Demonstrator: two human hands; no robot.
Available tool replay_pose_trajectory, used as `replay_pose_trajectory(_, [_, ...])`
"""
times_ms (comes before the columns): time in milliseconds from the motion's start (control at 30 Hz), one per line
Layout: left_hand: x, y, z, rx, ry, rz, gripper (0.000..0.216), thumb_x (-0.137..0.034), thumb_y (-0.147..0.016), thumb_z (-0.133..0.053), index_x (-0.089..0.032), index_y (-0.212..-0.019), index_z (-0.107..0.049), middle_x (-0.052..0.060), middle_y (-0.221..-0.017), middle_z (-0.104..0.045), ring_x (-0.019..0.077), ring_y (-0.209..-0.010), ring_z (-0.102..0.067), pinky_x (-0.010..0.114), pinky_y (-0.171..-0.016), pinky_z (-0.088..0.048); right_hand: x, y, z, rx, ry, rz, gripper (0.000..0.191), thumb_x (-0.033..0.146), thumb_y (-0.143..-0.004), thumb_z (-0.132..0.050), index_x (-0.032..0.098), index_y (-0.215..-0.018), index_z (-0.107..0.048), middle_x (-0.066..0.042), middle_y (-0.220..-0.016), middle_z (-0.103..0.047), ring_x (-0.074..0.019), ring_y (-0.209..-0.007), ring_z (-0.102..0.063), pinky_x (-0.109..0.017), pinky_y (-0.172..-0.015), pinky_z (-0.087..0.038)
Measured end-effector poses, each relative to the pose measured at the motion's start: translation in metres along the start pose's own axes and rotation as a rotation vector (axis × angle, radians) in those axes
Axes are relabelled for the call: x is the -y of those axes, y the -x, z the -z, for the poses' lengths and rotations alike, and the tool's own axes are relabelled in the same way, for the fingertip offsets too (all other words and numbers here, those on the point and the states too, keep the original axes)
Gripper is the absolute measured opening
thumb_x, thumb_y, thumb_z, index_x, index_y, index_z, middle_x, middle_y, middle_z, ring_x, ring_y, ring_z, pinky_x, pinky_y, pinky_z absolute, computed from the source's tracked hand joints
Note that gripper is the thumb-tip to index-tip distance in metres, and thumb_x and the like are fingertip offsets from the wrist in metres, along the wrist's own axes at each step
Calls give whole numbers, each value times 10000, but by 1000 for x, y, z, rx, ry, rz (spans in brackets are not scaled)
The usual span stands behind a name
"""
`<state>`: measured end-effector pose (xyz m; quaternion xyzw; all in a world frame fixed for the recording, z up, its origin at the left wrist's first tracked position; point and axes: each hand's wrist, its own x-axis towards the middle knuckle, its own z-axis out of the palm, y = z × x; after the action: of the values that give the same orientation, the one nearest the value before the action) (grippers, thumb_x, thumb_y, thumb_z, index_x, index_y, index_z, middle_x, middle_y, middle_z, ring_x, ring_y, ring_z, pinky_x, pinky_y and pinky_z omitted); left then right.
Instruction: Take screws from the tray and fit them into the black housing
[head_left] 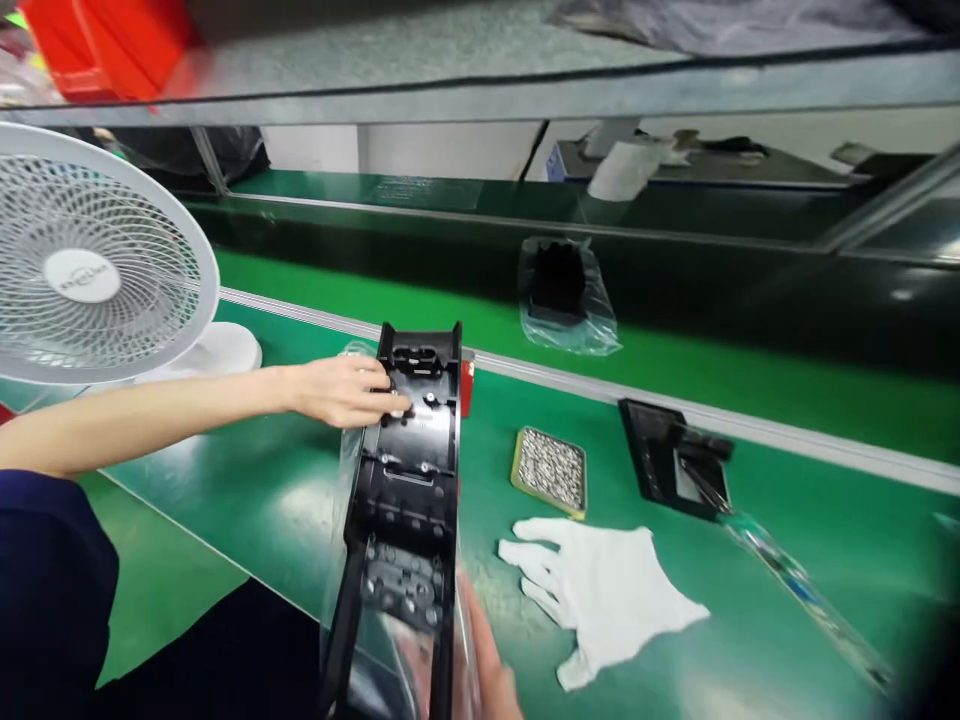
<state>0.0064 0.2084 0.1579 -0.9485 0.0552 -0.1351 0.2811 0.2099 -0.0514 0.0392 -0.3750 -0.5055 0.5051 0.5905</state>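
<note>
Here the fingers (386, 398) of the left hand (341, 390) are seen curled narrowly against the left edge of the long black plastic housing (409, 480), pinched on its upper part, just beside a small pale piece that cannot be made out. The housing is held off the green table (787, 560), its long axis running from the far end near the left hand down toward the viewer, slightly tilted, with its ribbed inner face turned up. The near end is taken by the right hand (487, 665), of which only a blurred part is shown at the bottom edge; a hold from below seems likely, but how its fingers are set cannot be told. A clear plastic bag (341, 520) is draped along the housing's left side. Thus the far end lies nearer the left hand, the near end nearer the right. To the right of the housing, apart from it, a small tray of screws (550, 470) is laid on the table, with a white glove (600, 590) just before it. Farther right a black fixture (671, 460) is set, and a screwdriver (795, 580) lies slanting beside it. Beyond, a bagged black part (562, 295) is placed on the conveyor, and a white fan (82, 260) stands at the left.
</note>
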Motion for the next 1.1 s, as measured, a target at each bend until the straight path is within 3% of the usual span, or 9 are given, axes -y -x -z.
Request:
replay_pose_trajectory(100, [22, -8, -29, -6, -54, -36, 322, -147, -957, -354, -135, -877, -667, 37, -1211, -608, 157, -860, -617, 315, -788, -530, 5, -11, -13, -135, -151, -204, 475, 447, -1090, -279, 237, -1515, -249, -110, -1440, -289, -222, -1317, -375, -335, -1096, -444])
replay_pose_trajectory(267, [61, -30, -79, 100, -78, -92, 436, -171, -987, -238, -114, -909, -663, 58, -1292, -551, 186, -948, -605, 358, -846, -527, -13, -34, -21, -323, 761, 95, 491, 377, -1067, -412, 211, -1511, -285, -120, -1435, -288, -254, -1360, -312, -479, -1139, -368])
replay_pose_trajectory(433, [70, -28, -114, 133, -47, -75, 477, -144, -964, -173, -103, -799, -618, 72, -1298, -546, 172, -890, -605, 336, -807, -546, -28, -39, -25, -262, 1005, 167, 472, 289, -1089, -294, 250, -1548, -194, -134, -1472, -194, -303, -1382, -244, -592, -1065, -394])
replay_pose_trajectory(567, [55, -4, -111, -3, -25, -9, 349, -109, -935, -264, -64, -807, -586, 119, -1293, -542, 191, -956, -608, 324, -850, -562, -29, -38, -27, -226, 1103, 191, 474, 277, -1096, -236, 195, -1556, -152, -163, -1448, -238, -306, -1348, -309, -565, -1025, -440])
replay_pose_trajectory(667, [41, 11, -106, -60, 20, 48, 296, -46, -902, -292, -15, -934, -585, 172, -1321, -505, 232, -1170, -554, 382, -1012, -530, -30, -37, -31, -248, 1170, 242, 491, 241, -1092, -243, 168, -1561, -114, -177, -1425, -278, -310, -1321, -352, -525, -985, -472])
replay_pose_trajectory(800, [32, 10, -115, 127, 92, 214, 388, -76, -957, -231, 24, -1088, -582, 199, -1403, -409, 251, -1370, -370, 459, -1161, -393, -35, -35, -39, -288, 1266, 261, 495, 217, -1089, -247, 127, -1560, -123, -192, -1413, -293, -324, -1308, -365, -478, -973, -458])
replay_pose_trajectory(900, [35, -2, -118, 281, 143, 210, 481, -93, -961, -146, 32, -1161, -565, 184, -1445, -349, 241, -1407, -295, 454, -1204, -320, -36, -34, -42, -295, 1327, 245, 500, 216, -1090, -244, 118, -1563, -111, -192, -1416, -288, -320, -1316, -351, -460, -1002, -429])
replay_pose_trajectory(1000, [40, -11, -101, 356, 188, 142, 439, -41, -878, -254, 28, -1206, -539, 165, -1517, -232, 249, -1451, -182, 460, -1238, -225, -32, -32, -41, -268, 1365, 201, 499, 248, -1095, -234, 124, -1562, -110, -192, -1413, -292, -326, -1314, -350, -480, -993, -433])
replay_pose_trajectory(1100, [36, -18, -67, 300, 303, 188, 501, -73, -795, -384, -46, -1279, -509, 136, -1544, -186, 281, -1472, -86, 542, -1226, -148, -20, -32, -38, -258, 1371, 170, 480, 298, -1095, -259, 110, -1532, -198, -208, -1430, -247, -357, -1329, -315, -522, -993, -427])
